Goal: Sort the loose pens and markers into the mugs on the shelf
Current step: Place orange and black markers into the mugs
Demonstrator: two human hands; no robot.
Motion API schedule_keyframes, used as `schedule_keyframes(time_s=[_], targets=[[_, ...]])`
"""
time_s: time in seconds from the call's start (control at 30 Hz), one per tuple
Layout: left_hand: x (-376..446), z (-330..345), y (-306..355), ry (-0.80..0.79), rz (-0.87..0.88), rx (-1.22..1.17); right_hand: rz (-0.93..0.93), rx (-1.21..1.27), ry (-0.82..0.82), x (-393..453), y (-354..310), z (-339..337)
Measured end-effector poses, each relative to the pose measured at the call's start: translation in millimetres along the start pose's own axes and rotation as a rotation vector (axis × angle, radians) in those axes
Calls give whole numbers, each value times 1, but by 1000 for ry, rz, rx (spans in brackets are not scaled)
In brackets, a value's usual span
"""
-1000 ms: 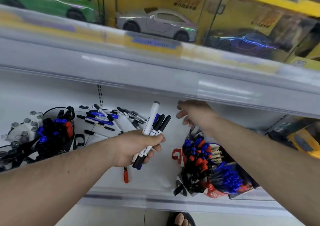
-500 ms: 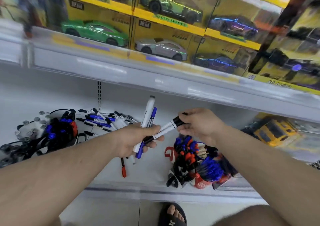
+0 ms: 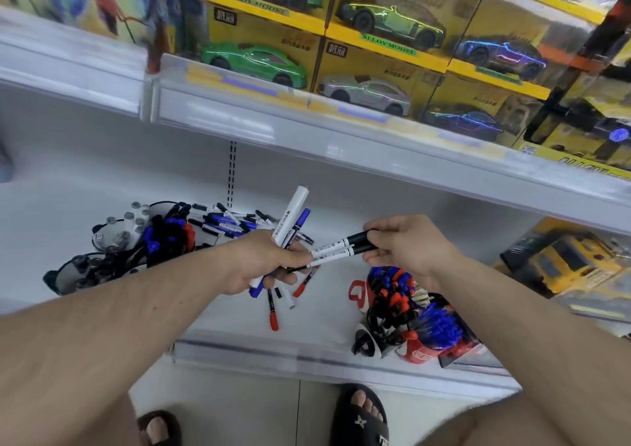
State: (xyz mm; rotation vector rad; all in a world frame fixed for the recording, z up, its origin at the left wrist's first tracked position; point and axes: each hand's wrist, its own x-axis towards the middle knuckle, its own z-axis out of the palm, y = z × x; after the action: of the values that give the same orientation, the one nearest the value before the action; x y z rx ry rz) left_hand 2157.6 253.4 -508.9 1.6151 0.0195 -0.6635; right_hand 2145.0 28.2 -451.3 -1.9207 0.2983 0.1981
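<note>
My left hand point(image 3: 269, 263) grips a bundle of markers: a thick white marker point(image 3: 294, 213) and a blue-capped pen point(image 3: 299, 223) stick up from it. My right hand point(image 3: 406, 246) pinches the black caps of two black-capped markers point(image 3: 336, 249), whose other ends still lie in the left hand. A pile of loose pens point(image 3: 225, 222) lies at the back of the white shelf point(image 3: 324, 312). Red-capped pens point(image 3: 272, 312) lie below my left hand. Mugs full of pens point(image 3: 403, 312) stand at the right; dark mugs point(image 3: 164, 240) stand at the left.
The upper shelf edge point(image 3: 307, 121) overhangs the work area, carrying boxed toy cars point(image 3: 368, 90). A boxed yellow toy truck point(image 3: 566, 261) sits at the right on the lower shelf. The shelf's front lip point(image 3: 307, 357) is below, with my sandalled feet point(image 3: 362, 415) on the floor.
My right hand came from the right mugs to the bundle and took the caps of two black markers, drawing them sideways out of the left hand. The view tilted up.
</note>
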Motion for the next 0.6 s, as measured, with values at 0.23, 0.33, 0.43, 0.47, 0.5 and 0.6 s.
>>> schedule_keyframes(time_s=[0.23, 0.33, 0.43, 0.47, 0.5, 0.6], targets=[[-11, -39, -19, 103, -78, 87, -76, -138, 88, 9, -2, 1], [-16, -51, -16, 159, -79, 3, -117, -169, 72, 15, -3, 15], [-23, -72, -18, 214, -110, -121, -195, -195, 43, 24, -8, 43], [-26, -82, -20, 241, -119, -159, -224, -215, 34, 27, -9, 54], [-31, -92, -22, 273, -123, -195, -256, -244, 27, 30, -10, 67], [-46, -125, -25, 373, -106, -332, -359, -343, -13, 39, -10, 111]])
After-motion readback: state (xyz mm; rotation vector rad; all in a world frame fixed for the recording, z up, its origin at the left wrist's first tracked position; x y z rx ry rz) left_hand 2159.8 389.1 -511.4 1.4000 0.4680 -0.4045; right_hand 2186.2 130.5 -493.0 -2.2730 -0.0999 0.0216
